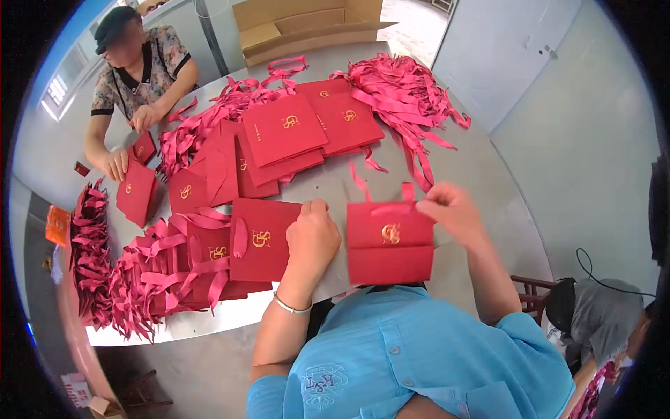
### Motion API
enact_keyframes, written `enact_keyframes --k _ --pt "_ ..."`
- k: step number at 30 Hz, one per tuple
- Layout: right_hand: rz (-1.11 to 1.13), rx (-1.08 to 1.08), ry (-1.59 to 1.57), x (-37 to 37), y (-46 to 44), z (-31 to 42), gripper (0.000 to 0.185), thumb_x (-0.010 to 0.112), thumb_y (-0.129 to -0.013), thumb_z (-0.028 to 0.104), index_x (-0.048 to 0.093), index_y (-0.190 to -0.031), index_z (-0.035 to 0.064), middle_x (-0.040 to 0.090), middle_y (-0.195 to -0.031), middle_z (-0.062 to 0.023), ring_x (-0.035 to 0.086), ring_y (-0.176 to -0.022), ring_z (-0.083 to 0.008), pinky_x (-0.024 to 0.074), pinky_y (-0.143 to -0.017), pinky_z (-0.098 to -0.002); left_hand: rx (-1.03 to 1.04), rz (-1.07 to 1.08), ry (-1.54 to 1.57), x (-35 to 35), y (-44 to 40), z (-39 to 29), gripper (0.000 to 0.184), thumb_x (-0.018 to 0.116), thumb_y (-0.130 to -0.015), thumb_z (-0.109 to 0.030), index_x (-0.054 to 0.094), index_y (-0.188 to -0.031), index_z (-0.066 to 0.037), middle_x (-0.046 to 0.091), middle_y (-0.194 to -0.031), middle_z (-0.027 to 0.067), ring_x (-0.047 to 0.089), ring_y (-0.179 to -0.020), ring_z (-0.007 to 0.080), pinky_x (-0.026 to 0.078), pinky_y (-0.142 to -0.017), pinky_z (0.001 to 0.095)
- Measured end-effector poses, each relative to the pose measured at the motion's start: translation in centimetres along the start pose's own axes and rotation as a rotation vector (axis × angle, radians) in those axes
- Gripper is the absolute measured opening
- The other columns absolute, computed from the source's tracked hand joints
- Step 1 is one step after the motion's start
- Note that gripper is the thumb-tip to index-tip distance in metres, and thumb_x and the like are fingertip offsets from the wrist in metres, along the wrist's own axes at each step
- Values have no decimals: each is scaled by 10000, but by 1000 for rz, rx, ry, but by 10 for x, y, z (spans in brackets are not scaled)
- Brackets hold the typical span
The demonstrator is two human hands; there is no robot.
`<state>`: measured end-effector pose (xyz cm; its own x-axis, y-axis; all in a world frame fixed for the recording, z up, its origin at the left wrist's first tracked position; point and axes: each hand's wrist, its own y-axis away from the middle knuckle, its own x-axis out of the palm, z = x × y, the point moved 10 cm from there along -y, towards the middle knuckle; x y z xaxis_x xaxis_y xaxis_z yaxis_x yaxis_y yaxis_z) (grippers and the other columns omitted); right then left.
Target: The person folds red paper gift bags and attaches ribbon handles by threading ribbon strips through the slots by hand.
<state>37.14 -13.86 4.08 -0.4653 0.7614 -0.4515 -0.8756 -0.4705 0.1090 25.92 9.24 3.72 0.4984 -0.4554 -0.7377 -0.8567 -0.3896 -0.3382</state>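
A red paper bag [391, 262] with a gold logo and a crease across it lies at the table's front edge. My right hand [450, 213] pinches at its upper right corner, beside the pink ribbon handle; what exactly the fingers hold is too small to tell. Left of it, my left hand [313, 234] is closed at the right edge of another red bag [262, 234], which has a pink ribbon at its left side. That bag rests over a row of red bags with ribbons [199, 244].
Stacked red bags [283, 129] fill the table's middle. Ribbon heaps [405, 91] lie behind at the right and left. An open cardboard box [307, 35] stands at the back. Across the table, a co-worker [143, 77] handles red pieces. Another person is at the lower right.
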Motion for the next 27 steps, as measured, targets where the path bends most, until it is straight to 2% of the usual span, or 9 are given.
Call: enact_keyframes --k 2,6,8,10,16,22,24,25,27 --pt "-216 -179 -310 -39 -1 21 150 721 -788 2 582 -794 58 606 -812 29 551 -732 -42 447 -626 -228 -37 40 -155 1 -1 5 144 570 -815 -90 598 -934 -12 648 -888 207 654 -763 380 525 -640 477" --pt "-466 -556 -145 -54 25 88 179 735 -764 -22 582 -787 68 620 -832 2 579 -714 -87 461 -620 -256 -141 -34 -344 -19 -7 23 132 542 -821 -109 607 -893 -20 645 -866 197 653 -742 386 528 -644 486" --pt "-566 -1052 545 -4 66 138 196 768 -718 25 605 -815 76 620 -828 -45 607 -722 -176 485 -624 -283 -150 -78 -369 -28 -8 28 127 538 -815 -103 631 -841 -21 658 -824 202 654 -735 396 528 -648 483" --pt "-398 -1245 788 61 78 128 239 776 -677 108 634 -866 75 616 -897 -85 612 -773 -252 502 -647 -324 -182 -14 -359 -35 -8 27 135 535 -815 -100 639 -839 -18 660 -808 213 655 -754 401 528 -662 483" --pt "73 -976 480 120 74 98 376 774 -691 168 653 -1026 49 619 -1063 -88 627 -894 -266 513 -772 -372 -239 -90 -158 -57 -15 53 167 548 -841 -118 663 -899 -11 655 -787 242 653 -796 416 520 -694 459" --pt "-38 -780 406 73 27 71 436 745 -755 241 627 -1124 39 588 -1212 -144 575 -1073 -321 464 -923 -406 -156 -380 -74 -84 -12 41 171 513 -909 -67 635 -1013 -7 679 -804 197 688 -714 277 520 -632 368" --pt "-3 -704 483 70 16 71 556 734 -773 298 579 -1240 40 524 -1328 -169 493 -1213 -341 408 -1005 -437 -149 -429 784 -87 -12 50 163 505 -934 -48 616 -1047 -10 692 -872 134 663 -662 170 507 -594 265" --pt "-10 -699 477 71 15 72 556 734 -773 298 579 -1240 40 524 -1328 -169 493 -1213 -341 408 -1005 -437 -144 -419 780 -94 -12 51 163 505 -934 -48 616 -1047 -10 692 -872 134 663 -662 170 507 -594 265" --pt "11 -868 524 86 24 86 646 718 -779 369 534 -1301 36 460 -1393 -184 439 -1262 -368 384 -1024 -466 -303 -233 1369 -80 -14 65 114 533 -944 -66 615 -994 -5 682 -932 111 642 -685 113 519 -617 212"
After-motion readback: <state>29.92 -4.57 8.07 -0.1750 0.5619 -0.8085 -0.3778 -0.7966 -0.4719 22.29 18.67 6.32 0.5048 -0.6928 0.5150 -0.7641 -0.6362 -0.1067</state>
